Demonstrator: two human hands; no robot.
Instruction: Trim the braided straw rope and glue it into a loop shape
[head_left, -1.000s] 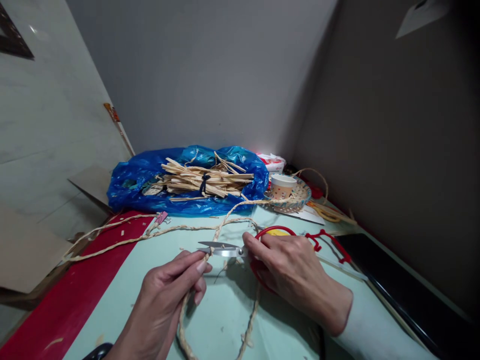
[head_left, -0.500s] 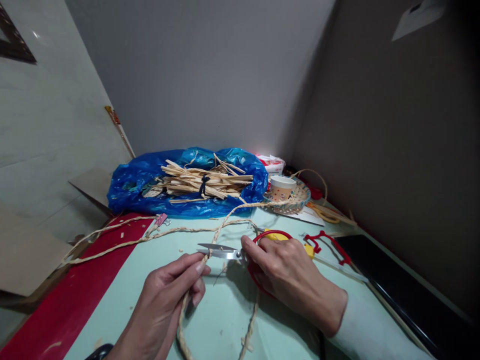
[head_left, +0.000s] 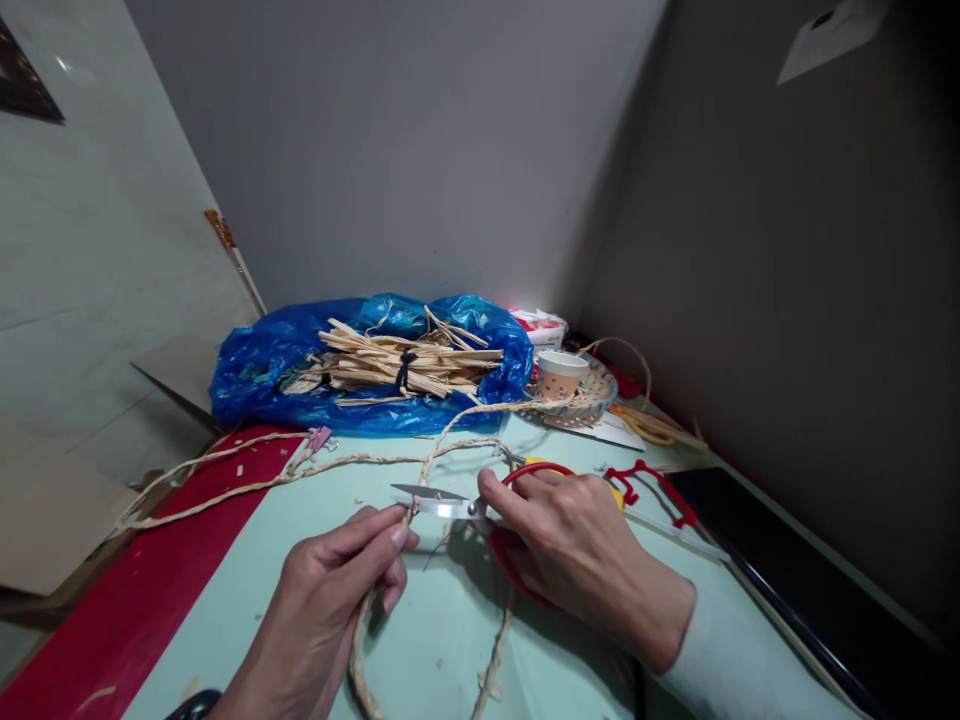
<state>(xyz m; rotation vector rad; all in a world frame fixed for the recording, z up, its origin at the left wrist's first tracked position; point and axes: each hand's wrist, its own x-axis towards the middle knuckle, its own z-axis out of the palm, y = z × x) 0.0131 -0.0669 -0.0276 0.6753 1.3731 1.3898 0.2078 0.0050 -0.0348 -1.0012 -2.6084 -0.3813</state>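
My left hand [head_left: 330, 595] pinches a braided straw rope [head_left: 360, 640] between thumb and fingers, low in the middle of the pale green table [head_left: 442, 640]. My right hand [head_left: 570, 550] grips red-handled scissors [head_left: 450, 503]. Their steel blades point left and lie against the rope just above my left fingertips. The rope runs on in long loops [head_left: 330, 463] toward the left edge and toward a basket at the back.
A blue plastic bag [head_left: 262, 375] with a tied bundle of straw strips [head_left: 397, 365] lies at the back. A small woven basket [head_left: 592, 400] holds a paper cup [head_left: 559, 372]. A red-handled tool [head_left: 660, 490] and a dark tablet [head_left: 772, 560] lie right. Red cloth [head_left: 157, 580] covers the left.
Both hands stay nearly still on the rope and scissors. The scissors and my right hand have shifted slightly to the left, covering more of the yellow object behind them.
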